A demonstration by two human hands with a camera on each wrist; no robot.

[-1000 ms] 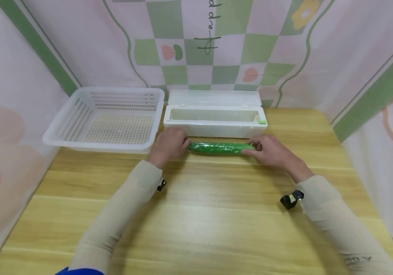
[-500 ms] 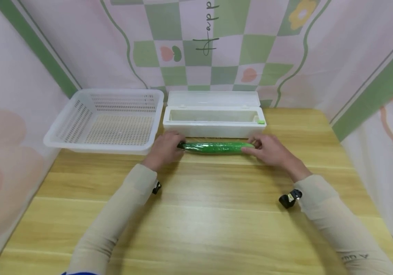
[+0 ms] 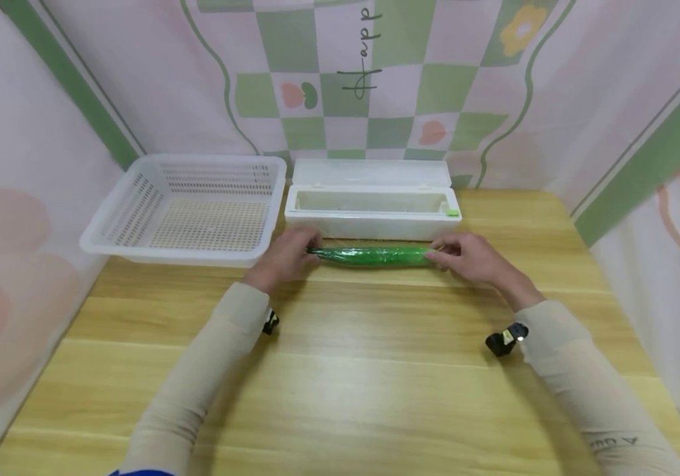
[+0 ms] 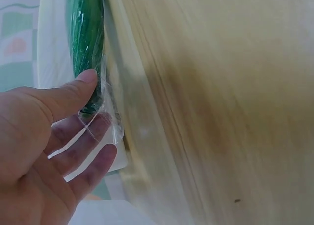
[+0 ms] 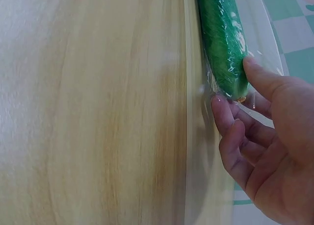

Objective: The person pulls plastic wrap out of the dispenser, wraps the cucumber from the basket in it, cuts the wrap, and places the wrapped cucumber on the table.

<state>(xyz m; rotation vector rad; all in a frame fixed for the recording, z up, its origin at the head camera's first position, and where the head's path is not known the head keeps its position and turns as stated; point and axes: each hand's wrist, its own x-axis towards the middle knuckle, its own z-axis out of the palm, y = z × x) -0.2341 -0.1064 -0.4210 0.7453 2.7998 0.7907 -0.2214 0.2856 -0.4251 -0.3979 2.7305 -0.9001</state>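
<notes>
A green cucumber (image 3: 372, 256) in clear plastic film lies crosswise in front of the long white box. My left hand (image 3: 288, 256) pinches its dark end; in the left wrist view the thumb presses on the cucumber (image 4: 87, 34) and loose film (image 4: 110, 114) sticks out past the tip by the fingers. At the paler end, my right hand (image 3: 469, 256) grips with thumb and fingers. The right wrist view shows the thumb against the side of the cucumber (image 5: 223, 43), with fingertips under its blunt tip. The film there looks wrinkled and shiny.
Behind the cucumber stands the white box (image 3: 370, 228), its lid (image 3: 370, 173) raised and a small green piece (image 3: 452, 212) at its right corner. A white perforated basket (image 3: 182, 254) sits to the left. A printed curtain hangs behind the wooden table (image 3: 340, 390).
My left hand has moved left, and the cucumber's dark end now shows further left. My right hand has shifted slightly right at its end and still holds it.
</notes>
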